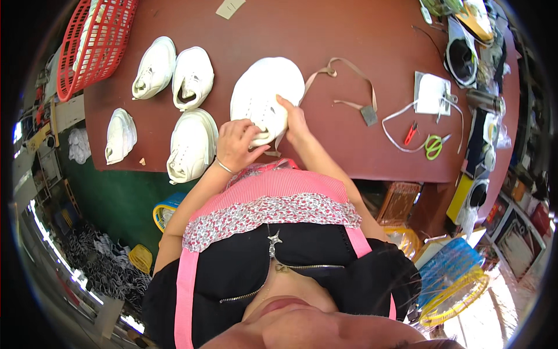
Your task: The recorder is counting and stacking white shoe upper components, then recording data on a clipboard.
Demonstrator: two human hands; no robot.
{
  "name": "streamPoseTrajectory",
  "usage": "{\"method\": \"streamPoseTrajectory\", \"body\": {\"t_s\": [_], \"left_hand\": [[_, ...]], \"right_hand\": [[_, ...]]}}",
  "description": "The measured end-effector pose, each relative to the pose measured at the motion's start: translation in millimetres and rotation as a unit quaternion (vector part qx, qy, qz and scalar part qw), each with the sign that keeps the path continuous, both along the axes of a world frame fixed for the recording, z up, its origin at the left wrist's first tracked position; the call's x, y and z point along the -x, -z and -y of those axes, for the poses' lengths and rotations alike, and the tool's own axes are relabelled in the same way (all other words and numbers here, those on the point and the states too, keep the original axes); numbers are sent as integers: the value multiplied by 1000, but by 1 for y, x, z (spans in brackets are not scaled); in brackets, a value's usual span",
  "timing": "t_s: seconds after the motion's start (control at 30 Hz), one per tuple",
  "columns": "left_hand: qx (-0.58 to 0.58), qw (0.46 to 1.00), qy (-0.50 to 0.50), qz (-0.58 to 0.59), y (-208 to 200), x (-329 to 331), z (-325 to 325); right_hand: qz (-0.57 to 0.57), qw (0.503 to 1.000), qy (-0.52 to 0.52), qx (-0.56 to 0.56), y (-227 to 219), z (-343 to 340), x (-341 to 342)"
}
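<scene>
Nearest the camera, the person's chest fills the lower frame: a black zipped top under a pink ribbed apron (pixel 279 186) trimmed with a band of small floral print. Both bare forearms rise from it to the near edge of a reddish-brown table (pixel 349 35) with a smooth, matte surface.

The left hand (pixel 238 144), a thin bangle at its wrist, curls its fingers over the near end of a white shoe (pixel 264 93) and grips it. The right hand (pixel 293 116) lies against the shoe's right side, thumb stretched along the rim, so both hands close on the same shoe from either side. The shoe rests on the table just beyond the near edge, a rounded, smooth, leather-like form.

To the left, three more white shoes stand together: one large (pixel 192 145) at the near edge, two (pixel 154 67) side by side further back. A smaller folded white piece (pixel 120 135) lies apart at the far left.

To the right of the held shoe, a flat beige strap (pixel 349 70) loops across the table to a small grey square tab. Beyond lie green-handled scissors (pixel 433 145), small red snips (pixel 411 132), a white cord and a white square pad (pixel 431 93).

At the far left corner, a red plastic lattice basket (pixel 96 41) tilts over the table's edge.
</scene>
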State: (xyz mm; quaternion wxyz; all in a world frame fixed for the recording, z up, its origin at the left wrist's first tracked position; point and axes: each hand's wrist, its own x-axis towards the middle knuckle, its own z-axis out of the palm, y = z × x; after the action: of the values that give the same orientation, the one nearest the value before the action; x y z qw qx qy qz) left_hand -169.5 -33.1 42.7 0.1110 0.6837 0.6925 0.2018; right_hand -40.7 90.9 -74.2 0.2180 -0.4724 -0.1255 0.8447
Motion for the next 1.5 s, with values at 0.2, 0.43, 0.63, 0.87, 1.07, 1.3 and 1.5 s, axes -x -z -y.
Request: {"method": "streamPoseTrajectory", "body": {"t_s": [0.2, 0.43, 0.63, 0.87, 1.07, 1.3, 1.5], "left_hand": [[-76, 993, 81, 42, 33, -7, 58], [-8, 770, -240, 592, 33, 30, 93], [98, 792, -193, 572, 35, 39, 110], [17, 967, -9, 254, 51, 3, 103], [-24, 960, -92, 262, 21, 13, 101], [-37, 990, -60, -122, 21, 141, 71], [-18, 995, -54, -80, 102, 240, 38]], "right_hand": [[1, 993, 68, 97, -7, 54, -59], [210, 945, 24, -251, -8, 81, -72], [266, 905, 55, -328, -1, 83, -53], [356, 835, -55, -416, -37, 92, -39], [109, 952, 14, -285, -103, 101, -17], [292, 851, -103, -424, -74, 88, -50], [383, 811, -42, -441, -9, 81, -64]]}}
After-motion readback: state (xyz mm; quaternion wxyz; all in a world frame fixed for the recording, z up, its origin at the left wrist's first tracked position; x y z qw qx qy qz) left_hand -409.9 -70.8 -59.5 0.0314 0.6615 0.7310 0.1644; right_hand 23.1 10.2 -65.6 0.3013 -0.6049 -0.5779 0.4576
